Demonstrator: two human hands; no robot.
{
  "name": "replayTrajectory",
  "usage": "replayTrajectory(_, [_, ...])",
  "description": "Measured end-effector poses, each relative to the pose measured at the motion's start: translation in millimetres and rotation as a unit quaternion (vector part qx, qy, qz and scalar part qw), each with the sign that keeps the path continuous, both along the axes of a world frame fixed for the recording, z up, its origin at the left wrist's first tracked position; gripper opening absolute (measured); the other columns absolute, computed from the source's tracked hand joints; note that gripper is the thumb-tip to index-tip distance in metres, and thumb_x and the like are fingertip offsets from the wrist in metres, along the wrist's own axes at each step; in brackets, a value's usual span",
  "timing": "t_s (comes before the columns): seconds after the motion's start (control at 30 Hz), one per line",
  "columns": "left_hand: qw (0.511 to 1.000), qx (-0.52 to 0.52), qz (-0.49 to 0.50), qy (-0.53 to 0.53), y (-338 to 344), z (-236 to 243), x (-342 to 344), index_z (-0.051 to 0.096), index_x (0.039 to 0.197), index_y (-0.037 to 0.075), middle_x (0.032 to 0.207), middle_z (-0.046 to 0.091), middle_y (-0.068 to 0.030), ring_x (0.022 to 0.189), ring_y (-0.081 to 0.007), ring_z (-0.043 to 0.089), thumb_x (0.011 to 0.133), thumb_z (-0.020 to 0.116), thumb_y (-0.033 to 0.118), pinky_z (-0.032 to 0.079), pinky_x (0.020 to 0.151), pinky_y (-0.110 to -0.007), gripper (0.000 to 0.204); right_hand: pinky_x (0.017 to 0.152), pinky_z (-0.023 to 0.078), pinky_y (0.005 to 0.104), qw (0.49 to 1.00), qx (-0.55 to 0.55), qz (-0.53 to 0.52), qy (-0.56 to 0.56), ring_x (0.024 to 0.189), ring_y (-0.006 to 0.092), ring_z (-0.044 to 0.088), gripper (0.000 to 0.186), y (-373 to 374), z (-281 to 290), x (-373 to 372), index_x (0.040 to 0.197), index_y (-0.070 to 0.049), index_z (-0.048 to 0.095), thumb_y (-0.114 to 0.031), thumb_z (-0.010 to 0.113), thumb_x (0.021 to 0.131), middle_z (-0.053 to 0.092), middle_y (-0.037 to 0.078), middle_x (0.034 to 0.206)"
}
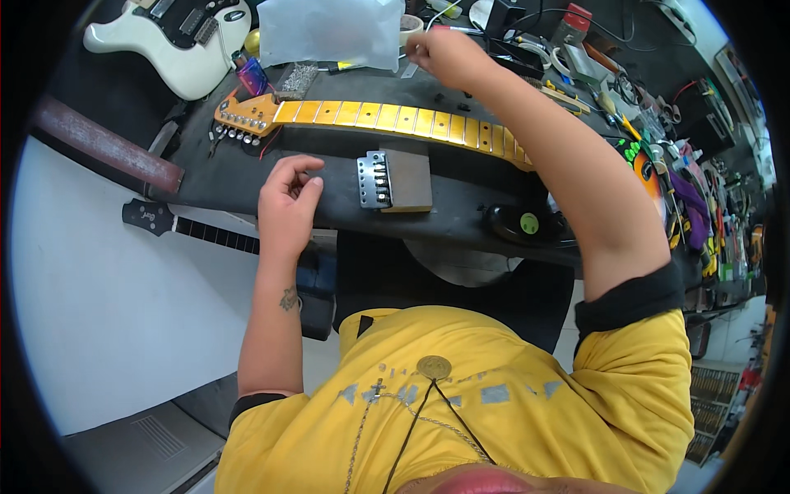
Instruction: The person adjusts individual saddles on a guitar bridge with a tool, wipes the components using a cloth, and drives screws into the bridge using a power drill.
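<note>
- Across the middle of a dark counter (pixel 333 144), a guitar neck (pixel 403 120) with a glossy amber fretboard is laid, its headstock toward the left and its far end partly hidden behind the person's right forearm.
- Below the neck, nearer the person, a silver guitar bridge (pixel 375 181) is placed at the left side of a grey-brown block (pixel 410 179); whether it is rested on the block or only set against it cannot be told.
- Left of the bridge, the left hand (pixel 288 191) is held loosely curled, thumb and forefinger apart, with nothing seen between them; it is placed near the headstock and bridge, well clear of both.
- Beyond the neck, the right hand (pixel 453 59) is stretched forward with fingers bent inward, near a white strip (pixel 409 71) and a roll of tape (pixel 410 25); whether anything is pinched cannot be told.
- Beside that hand, to its left, a translucent plastic bag (pixel 329 33) is spread, with a small clear packet of metal parts (pixel 298 81) set near its lower edge.
- At upper left, a white guitar body (pixel 169 66) is seen.
- Along the right side, assorted tools (pixel 650 156) and cables are crowded together.
- Near the counter's front edge, a black rounded object (pixel 500 221) is marked with a green sticker.
</note>
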State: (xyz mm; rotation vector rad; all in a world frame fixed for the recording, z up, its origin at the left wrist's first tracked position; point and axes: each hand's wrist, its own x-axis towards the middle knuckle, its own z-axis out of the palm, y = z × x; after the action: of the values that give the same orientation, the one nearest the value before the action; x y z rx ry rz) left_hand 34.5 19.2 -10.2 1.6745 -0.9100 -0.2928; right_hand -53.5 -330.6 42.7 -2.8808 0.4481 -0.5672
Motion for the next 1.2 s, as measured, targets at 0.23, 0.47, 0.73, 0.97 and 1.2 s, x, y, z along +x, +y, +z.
replayTrajectory(0.23, [0.98,-0.161,-0.083,0.083,-19.7,42.5,-34.8,0.063,0.127,0.001,0.116,0.07,-0.0047,0.108,-0.0104,0.063,0.102,0.067,0.005,0.052,0.091,-0.027,0.025,0.072,0.057,0.03,0.915,0.385,0.096,-0.076,0.079,0.0143,0.073,0.023,141.6,59.6,-59.3,0.105,-0.001,0.078,-0.019,0.075,0.092,0.078,0.01,0.088])
replayTrajectory(0.47, [0.981,-0.149,-0.049,-0.11,-30.1,46.6,-48.7,0.069,0.116,-0.001,0.104,0.07,-0.0022,0.096,-0.0076,0.064,0.102,0.069,0.0,0.051,0.083,-0.022,0.015,0.073,0.056,0.0295,0.843,0.526,0.002,-0.114,0.079,0.0127,0.07,0.026,175.6,46.9,-83.9,0.097,0.005,0.078,-0.02,0.08,0.091,0.077,0.009,0.085])
replayTrajectory(0.73, [0.973,-0.025,-0.06,-0.223,-33.8,39.2,-36.0,0.073,0.103,0.0,0.094,0.068,-0.0114,0.083,-0.0258,0.067,0.095,0.072,0.004,0.053,0.075,-0.036,0.009,0.082,0.055,0.0459,0.945,0.267,-0.045,-0.186,0.089,0.0379,0.07,0.029,195.9,4.5,-103.6,0.103,0.005,0.073,-0.022,0.071,0.092,0.073,0.024,0.092])
replayTrajectory(0.97, [0.95,0.054,-0.054,-0.302,-35.4,23.0,-29.8,0.074,0.102,0.0,0.094,0.065,-0.0113,0.084,-0.0263,0.066,0.092,0.073,0.002,0.052,0.074,-0.036,0.01,0.096,0.05,0.0497,0.976,0.138,-0.078,-0.15,0.107,0.0391,0.058,0.029,218.6,-38.0,-117.6,0.106,0.002,0.074,-0.019,0.069,0.087,0.066,0.019,0.109])
replayTrajectory(1.2, [0.948,0.073,-0.055,-0.306,-38.4,27.2,-32.7,0.076,0.101,0.0,0.095,0.067,-0.0117,0.082,-0.0272,0.067,0.091,0.075,0.003,0.052,0.072,-0.037,0.01,0.095,0.048,0.05,0.979,0.139,-0.083,-0.127,0.108,0.0368,0.057,0.028,219.5,-37.3,-115.7,0.107,-0.002,0.075,-0.021,0.069,0.088,0.064,0.016,0.112])
